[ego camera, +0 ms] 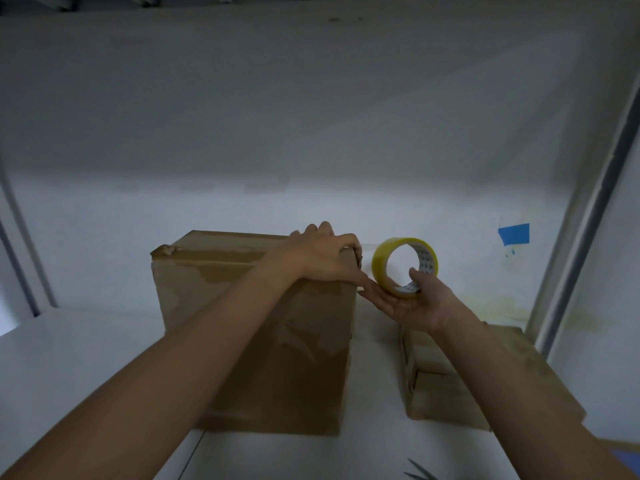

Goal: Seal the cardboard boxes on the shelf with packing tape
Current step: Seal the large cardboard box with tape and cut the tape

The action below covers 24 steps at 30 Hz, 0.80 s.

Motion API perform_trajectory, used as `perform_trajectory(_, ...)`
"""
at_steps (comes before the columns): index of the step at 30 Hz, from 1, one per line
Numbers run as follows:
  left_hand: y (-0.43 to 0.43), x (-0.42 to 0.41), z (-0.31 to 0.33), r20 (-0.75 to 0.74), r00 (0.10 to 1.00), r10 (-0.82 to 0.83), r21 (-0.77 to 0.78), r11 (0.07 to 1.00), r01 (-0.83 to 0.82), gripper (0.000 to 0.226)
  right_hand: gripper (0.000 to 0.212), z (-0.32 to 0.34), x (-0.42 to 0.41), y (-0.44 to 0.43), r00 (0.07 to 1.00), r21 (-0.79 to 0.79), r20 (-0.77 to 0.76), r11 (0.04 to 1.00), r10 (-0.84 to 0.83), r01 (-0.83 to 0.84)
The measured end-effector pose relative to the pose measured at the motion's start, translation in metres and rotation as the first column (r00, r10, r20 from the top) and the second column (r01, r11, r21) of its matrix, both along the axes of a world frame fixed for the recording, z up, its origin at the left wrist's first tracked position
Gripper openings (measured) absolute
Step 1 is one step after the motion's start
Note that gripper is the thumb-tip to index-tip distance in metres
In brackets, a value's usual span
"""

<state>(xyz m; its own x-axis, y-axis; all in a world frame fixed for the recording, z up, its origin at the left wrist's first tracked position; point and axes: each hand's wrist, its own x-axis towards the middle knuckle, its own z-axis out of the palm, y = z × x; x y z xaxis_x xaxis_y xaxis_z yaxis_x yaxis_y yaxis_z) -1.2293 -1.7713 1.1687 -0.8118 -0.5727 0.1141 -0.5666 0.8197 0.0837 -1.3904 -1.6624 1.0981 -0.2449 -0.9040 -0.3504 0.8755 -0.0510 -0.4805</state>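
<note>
At the middle of the shelf (86, 358), the left hand (322, 258) is gripping the tall box (263, 341) at its top right corner, while just beside it the right hand (412, 303) is pinching the tape roll (379, 268), thumb inside the core. It's looking light, stiff and probably slick outside, so the core is looking like the safest hold.

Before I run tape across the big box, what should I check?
1. Hold on tape roll: ok, right hand has its thumb inside the core.
2. Steadying of big box: ok, left hand grips its top right corner.
3. Free tape end found: cannot tell.
4. Flaps of big box flat: ok, top looks closed.
5. Cutter near: cannot tell, dark blades at the near edge may be scissors.
6. Seal on small box: cannot tell.
</note>
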Motion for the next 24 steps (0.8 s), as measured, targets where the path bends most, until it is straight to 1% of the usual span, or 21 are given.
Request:
perform_trajectory(2, -0.004, 0.002, -0.002, -0.011, 1.0, -0.005, -0.003, 1.0, 0.005, 0.055, 0.046, -0.003, -0.002, 0.001, 1.0, 0.015, 0.021, 1.0, 0.005, -0.005)
perform_trajectory(5, -0.011, 0.007, -0.003, -0.035, 0.999, 0.003, -0.01, 1.0, -0.003, 0.048, 0.037, -0.009, -0.001, 0.001, 1.0, 0.031, 0.001, 0.999, -0.011, 0.011)
perform_trajectory(8, -0.013, 0.011, -0.004, -0.04, 0.999, -0.005, -0.026, 1.0, 0.004, 0.046, 0.031, -0.009, 0.001, 0.003, 0.996, 0.048, -0.084, 0.999, -0.022, 0.026)
perform_trajectory(10, -0.011, 0.011, -0.004, -0.03, 0.999, -0.012, -0.039, 0.999, 0.01, 0.046, 0.024, -0.006, -0.001, 0.006, 0.981, 0.076, -0.19, 0.996, -0.037, 0.053)
perform_trajectory(12, -0.01, 0.011, -0.003, -0.014, 1.0, -0.014, -0.05, 0.999, 0.013, 0.046, 0.019, 0.002, -0.006, 0.011, 0.942, 0.106, -0.331, 0.99, -0.05, 0.09)
perform_trajectory(15, -0.006, 0.009, -0.003, -0.002, 1.0, -0.015, -0.05, 0.999, 0.014, 0.044, 0.017, 0.017, -0.015, 0.019, 0.854, 0.123, -0.516, 0.98, -0.069, 0.153)
perform_trajectory(17, -0.003, 0.005, -0.004, 0.004, 1.0, -0.016, -0.054, 0.998, 0.016, 0.042, 0.018, 0.029, -0.018, 0.023, 0.792, 0.113, -0.605, 0.976, -0.081, 0.186)
perform_trajectory(19, -0.001, 0.002, -0.004, 0.012, 1.0, -0.012, -0.051, 0.999, 0.013, 0.041, 0.015, 0.04, -0.02, 0.024, 0.716, 0.07, -0.69, 0.974, -0.109, 0.217)
perform_trajectory(21, -0.001, 0.001, -0.004, 0.012, 1.0, -0.016, -0.044, 0.999, 0.016, 0.039, 0.015, 0.044, -0.022, 0.025, 0.666, 0.022, -0.733, 0.973, -0.139, 0.228)
perform_trajectory(24, -0.002, 0.002, -0.005, -0.006, 1.0, -0.019, -0.049, 0.999, 0.018, 0.034, 0.021, 0.035, -0.024, 0.025, 0.657, 0.024, -0.743, 0.976, -0.128, 0.218)
